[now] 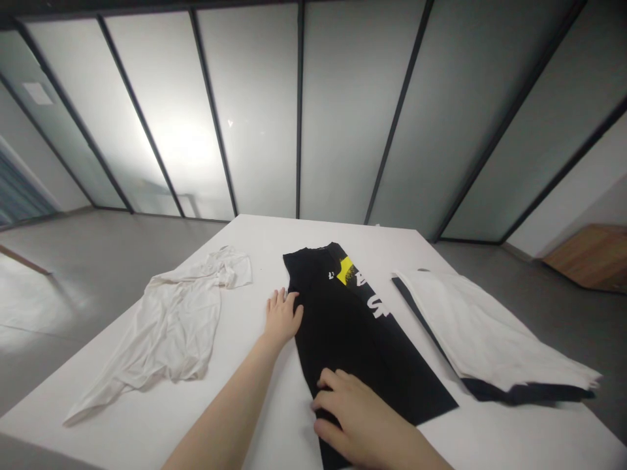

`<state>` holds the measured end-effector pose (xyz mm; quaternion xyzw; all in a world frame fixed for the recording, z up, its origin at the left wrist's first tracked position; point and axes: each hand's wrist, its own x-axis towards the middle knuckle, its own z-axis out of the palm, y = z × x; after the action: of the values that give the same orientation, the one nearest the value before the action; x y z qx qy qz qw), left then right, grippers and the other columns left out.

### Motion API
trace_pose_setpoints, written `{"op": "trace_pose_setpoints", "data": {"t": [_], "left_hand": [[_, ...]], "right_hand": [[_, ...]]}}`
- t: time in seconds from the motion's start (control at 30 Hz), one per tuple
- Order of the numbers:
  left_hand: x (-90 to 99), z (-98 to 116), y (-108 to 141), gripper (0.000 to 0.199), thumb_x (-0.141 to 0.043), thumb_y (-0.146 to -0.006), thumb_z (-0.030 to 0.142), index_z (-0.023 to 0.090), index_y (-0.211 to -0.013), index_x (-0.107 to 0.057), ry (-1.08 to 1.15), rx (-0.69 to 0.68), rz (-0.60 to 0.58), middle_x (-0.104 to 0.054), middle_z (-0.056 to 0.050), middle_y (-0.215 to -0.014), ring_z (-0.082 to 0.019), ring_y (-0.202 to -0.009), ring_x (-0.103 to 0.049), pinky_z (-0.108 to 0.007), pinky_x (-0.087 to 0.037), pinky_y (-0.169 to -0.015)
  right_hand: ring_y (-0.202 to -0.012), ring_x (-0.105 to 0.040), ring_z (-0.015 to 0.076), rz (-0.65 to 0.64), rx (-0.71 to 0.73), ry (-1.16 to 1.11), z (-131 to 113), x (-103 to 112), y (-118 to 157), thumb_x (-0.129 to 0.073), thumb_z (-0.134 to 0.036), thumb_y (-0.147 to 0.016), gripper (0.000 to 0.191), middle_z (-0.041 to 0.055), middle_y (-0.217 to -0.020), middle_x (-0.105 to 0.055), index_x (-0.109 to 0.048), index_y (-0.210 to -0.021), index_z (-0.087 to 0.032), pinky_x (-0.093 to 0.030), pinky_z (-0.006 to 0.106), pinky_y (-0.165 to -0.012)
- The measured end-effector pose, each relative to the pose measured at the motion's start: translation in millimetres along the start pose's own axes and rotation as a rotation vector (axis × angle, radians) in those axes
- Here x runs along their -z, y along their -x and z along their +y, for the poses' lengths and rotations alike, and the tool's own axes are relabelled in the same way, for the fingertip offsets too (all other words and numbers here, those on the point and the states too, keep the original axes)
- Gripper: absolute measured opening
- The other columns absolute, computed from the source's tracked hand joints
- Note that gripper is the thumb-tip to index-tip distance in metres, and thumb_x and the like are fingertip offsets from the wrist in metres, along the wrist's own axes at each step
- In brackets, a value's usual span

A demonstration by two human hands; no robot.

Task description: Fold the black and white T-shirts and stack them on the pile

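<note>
Black garment (pixel 343 339) lies narrow and nearly flat on the middle of the bench (pixel 264 238), neck end far, near end partly beneath the right hand (pixel 362 411). That hand is half-curled over the left edge; whether it pinches cloth cannot be told. The left hand (pixel 280 318) sits loosely spread at the upper left edge, thumb on the fabric, no grip evident.

Risk: uneven pull between the hands could skew the layers or ruche the soft knit. Risk: a light hold on one layer could let the others slip.

Material: matte, limp cloth with straight long edges; yellow-and-white print (pixel 345 269) on its right side. White garment (pixel 181 326), left: thin, rumpled, irregular. Folded stack (pixel 494 320), right: pale over dark, layers offset; a knock could shift it, being near the bench's side.
</note>
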<state>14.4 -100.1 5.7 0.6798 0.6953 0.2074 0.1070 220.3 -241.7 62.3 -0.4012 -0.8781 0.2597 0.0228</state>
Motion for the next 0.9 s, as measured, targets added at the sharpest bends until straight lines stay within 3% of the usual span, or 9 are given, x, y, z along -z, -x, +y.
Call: {"op": "trace_pose_setpoints", "data": {"t": [0.13, 0.23, 0.33, 0.47, 0.67, 0.73, 0.9], "left_hand": [[1.3, -2.5, 0.4, 0.056, -0.058, -0.099, 0.032, 0.021, -0.154, -0.054, -0.017, -0.021, 0.040, -0.056, -0.019, -0.154, -0.040, -0.147, -0.045, -0.056, -0.034, -0.120], [1.2, -8.7, -3.1, 0.059, -0.061, -0.096, 0.025, 0.021, -0.154, -0.053, -0.004, -0.045, 0.081, -0.065, -0.018, -0.140, -0.037, -0.131, -0.057, -0.051, -0.043, -0.111], [-1.5, -17.0, -10.5, 0.044, -0.060, -0.094, 0.019, 0.020, -0.137, -0.068, 0.069, -0.113, 0.076, -0.071, -0.016, -0.127, -0.033, -0.121, -0.063, -0.049, -0.044, -0.111], [-9.8, -23.8, -21.5, 0.028, -0.066, -0.089, 0.020, 0.019, -0.115, -0.077, 0.439, -0.121, 0.094, -0.073, -0.013, -0.122, -0.029, -0.116, -0.067, -0.044, -0.048, -0.108], [-14.3, -25.6, -33.7, 0.047, -0.080, -0.083, 0.045, 0.017, -0.120, -0.074, 1.225, 0.195, -0.011, -0.074, -0.008, -0.103, -0.019, -0.092, -0.069, -0.032, -0.054, -0.085], [-9.8, -26.9, -35.6, 0.049, -0.081, -0.083, 0.045, 0.017, -0.123, -0.072, 1.363, 0.237, -0.055, -0.071, -0.007, -0.101, -0.016, -0.088, -0.068, -0.028, -0.053, -0.079], [9.1, -28.6, -35.2, 0.051, -0.076, -0.090, 0.047, 0.024, -0.134, -0.067, 1.482, 0.300, -0.240, -0.065, -0.004, -0.102, -0.009, -0.071, -0.062, -0.020, -0.047, -0.060]], "right_hand": [[-0.078, -0.065, 0.0171, -0.078, 0.097, 0.021, 4.5, -7.4, -0.3, -0.063, -0.040, -0.101, 0.028, 0.0020, -0.086, -0.073, -0.081, -0.087, -0.023, -0.045, 0.031, -0.084], [-0.064, -0.058, 0.0133, -0.123, 0.120, -0.008, 10.7, -13.0, -0.2, -0.067, -0.040, -0.098, 0.024, -0.0022, -0.073, -0.071, -0.080, -0.086, -0.025, -0.038, 0.026, -0.067], [-0.056, -0.052, 0.0122, -0.145, 0.107, -0.016, 14.7, -16.3, 1.7, -0.069, -0.044, -0.095, 0.024, -0.0034, -0.066, -0.069, -0.080, -0.085, -0.025, -0.028, 0.027, -0.056], [-0.057, -0.053, 0.0119, -0.191, 0.113, -0.021, 18.0, -19.7, 2.8, -0.072, -0.052, -0.093, 0.028, -0.0043, -0.067, -0.069, -0.080, -0.086, -0.025, -0.028, 0.025, -0.055], [-0.060, -0.057, 0.0100, -0.217, 0.194, -0.103, 21.5, -21.8, 3.5, -0.081, -0.032, -0.082, 0.009, -0.0085, -0.069, -0.068, -0.075, -0.084, -0.026, -0.034, 0.020, -0.057], [-0.062, -0.059, 0.0109, -0.217, 0.223, -0.106, 20.2, -18.3, 4.1, -0.079, -0.026, -0.081, 0.006, -0.0084, -0.071, -0.070, -0.076, -0.086, -0.026, -0.036, 0.020, -0.058], [-0.071, -0.069, 0.0154, -0.241, 0.242, -0.155, 16.9, -10.1, 4.0, -0.068, -0.019, -0.081, 0.031, -0.0054, -0.084, -0.079, -0.081, -0.106, -0.031, -0.046, 0.022, -0.069]]}}
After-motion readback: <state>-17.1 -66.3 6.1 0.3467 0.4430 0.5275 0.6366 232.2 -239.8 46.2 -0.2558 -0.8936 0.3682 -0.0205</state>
